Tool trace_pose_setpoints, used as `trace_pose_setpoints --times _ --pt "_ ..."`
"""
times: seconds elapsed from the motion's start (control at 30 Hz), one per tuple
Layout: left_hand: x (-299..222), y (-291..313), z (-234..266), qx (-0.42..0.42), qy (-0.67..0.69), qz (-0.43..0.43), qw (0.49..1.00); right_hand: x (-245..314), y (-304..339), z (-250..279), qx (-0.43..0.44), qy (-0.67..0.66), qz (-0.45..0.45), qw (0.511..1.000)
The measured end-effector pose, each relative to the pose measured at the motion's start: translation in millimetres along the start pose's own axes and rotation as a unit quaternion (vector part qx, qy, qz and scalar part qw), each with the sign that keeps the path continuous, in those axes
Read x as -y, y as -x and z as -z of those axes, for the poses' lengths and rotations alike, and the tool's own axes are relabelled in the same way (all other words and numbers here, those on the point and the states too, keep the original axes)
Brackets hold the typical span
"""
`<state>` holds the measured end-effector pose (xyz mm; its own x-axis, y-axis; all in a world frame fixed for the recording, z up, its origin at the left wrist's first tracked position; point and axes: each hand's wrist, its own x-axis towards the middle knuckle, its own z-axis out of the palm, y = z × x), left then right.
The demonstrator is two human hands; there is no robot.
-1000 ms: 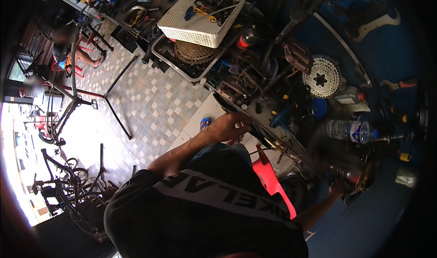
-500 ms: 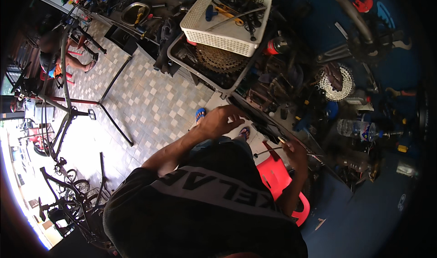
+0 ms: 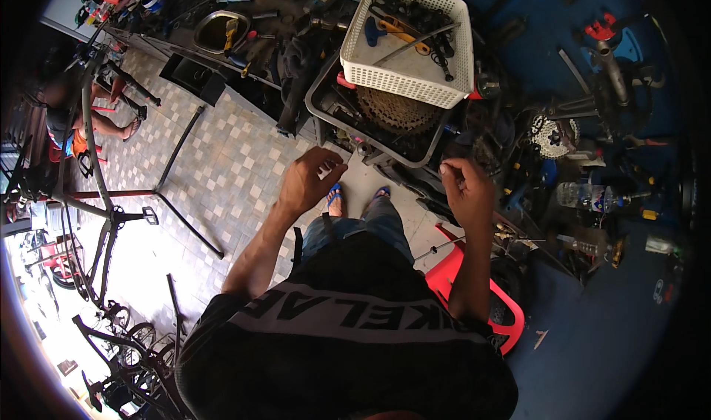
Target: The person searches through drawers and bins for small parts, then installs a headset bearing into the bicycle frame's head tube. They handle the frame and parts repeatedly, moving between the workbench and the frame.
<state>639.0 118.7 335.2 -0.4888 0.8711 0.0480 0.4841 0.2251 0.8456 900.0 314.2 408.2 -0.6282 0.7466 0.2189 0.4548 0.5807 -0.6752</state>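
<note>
My left hand [image 3: 315, 179] hovers over the tiled floor, just short of the bench front. Its fingers are loosely bent, apart from the thumb, and nothing shows in them. My right hand [image 3: 469, 192] is raised near the right corner of a grey tray [image 3: 314, 103]. Its fingers curl in toward the thumb; whether something small sits between them cannot be made out. In the tray lies a large, dirty bicycle cassette [image 3: 396, 112]. A white perforated basket [image 3: 407, 87] rests above it, holding a blue-handled tool [image 3: 372, 32], a yellow tool and dark parts.
A red plastic chair [image 3: 509, 301] stands by my right arm. Bottles [image 3: 585, 195], a silver cassette [image 3: 554, 137] and a crank crowd the bench at right. A bicycle frame [image 3: 101, 250] hangs on a stand at left. Another person [image 3: 70, 124] sits at far left.
My right hand has lifted away from the bench parts toward the tray corner. My left hand has drawn back to the left. The view has shifted, so the tray appears farther right.
</note>
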Motion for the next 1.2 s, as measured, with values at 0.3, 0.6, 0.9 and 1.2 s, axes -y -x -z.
trace_pose_setpoints --times 0.3,0.6,0.9,1.2 --pt "5.7 12.2 -2.4 0.01 0.049 0.026 0.998 5.0 -37.8 -17.7 -0.064 -0.015 0.017 0.998" --pt "7.4 -43.6 33.0 -0.035 0.009 0.03 0.999 -17.9 -109.2 -12.7 -0.184 -0.088 0.011 0.979" --pt "16.9 -149.2 53.3 -0.08 0.136 0.075 0.985 -81.5 -138.1 -23.6 -0.097 -0.241 -0.321 0.911" --pt "15.7 -283.4 40.9 0.223 0.264 0.088 0.934 -87.6 -141.6 -70.0 -0.148 -0.49 -0.348 0.786"
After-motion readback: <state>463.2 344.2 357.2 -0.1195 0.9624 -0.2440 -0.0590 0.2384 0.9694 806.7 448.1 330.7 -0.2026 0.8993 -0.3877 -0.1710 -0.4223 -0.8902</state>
